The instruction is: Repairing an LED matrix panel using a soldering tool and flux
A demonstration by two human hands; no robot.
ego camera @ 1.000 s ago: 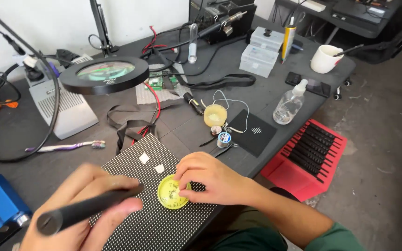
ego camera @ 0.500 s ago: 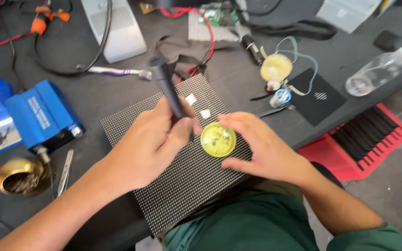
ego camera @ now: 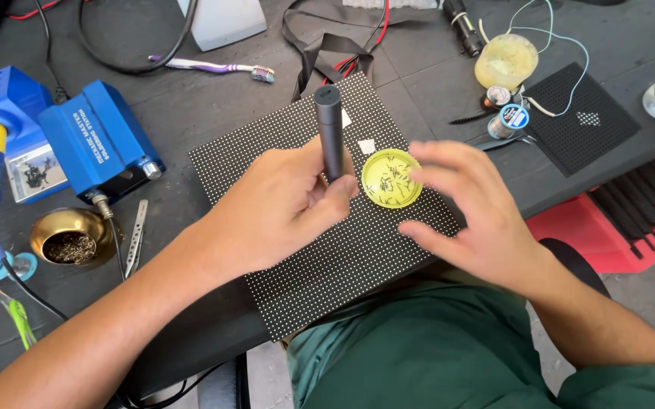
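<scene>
Lifted slightly off the yellow dish (ego camera: 392, 179) since a moment ago, the right hand (ego camera: 473, 213) hovers open beside it mid-panel, while the left hand (ego camera: 278, 204) grips the dark electric screwdriver (ego camera: 330, 130) upright on the dotted LED panel (ego camera: 327, 250) near the bench's front edge.

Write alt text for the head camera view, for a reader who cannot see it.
A person's left hand holds a dark cylindrical tool upright beside a small yellow dish of tiny dark parts, while the right hand hovers at the dish. Both are over a black dotted panel on a cluttered dark workbench, with a blue soldering station at left.
</scene>
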